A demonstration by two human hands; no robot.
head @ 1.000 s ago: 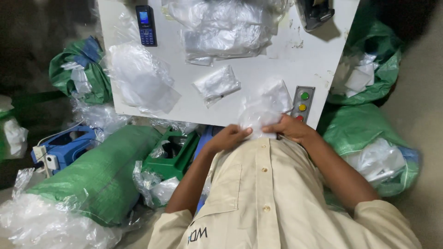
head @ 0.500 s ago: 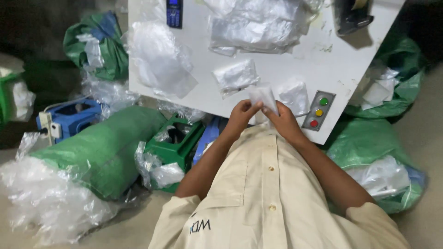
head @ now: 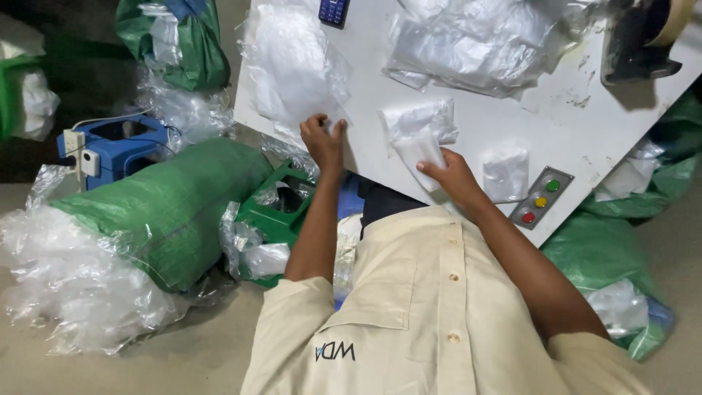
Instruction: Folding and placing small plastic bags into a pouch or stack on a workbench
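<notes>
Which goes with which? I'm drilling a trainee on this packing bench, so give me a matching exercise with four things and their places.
Things:
1. left hand
2. right hand
3. button panel
4. phone

Places:
A. table's far edge, top of view
B. on the pile of clear bags
C. near table edge, right of the hands
D. holding a small white packet

Pairs: 1-B, 2-D, 3-C, 4-A

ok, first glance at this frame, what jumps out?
Clear plastic bags everywhere: heaps on the white table and more on the floor beside a green sack. The left hand touches a bag pile at the table's edge; the right hand holds a small white packet.
</notes>
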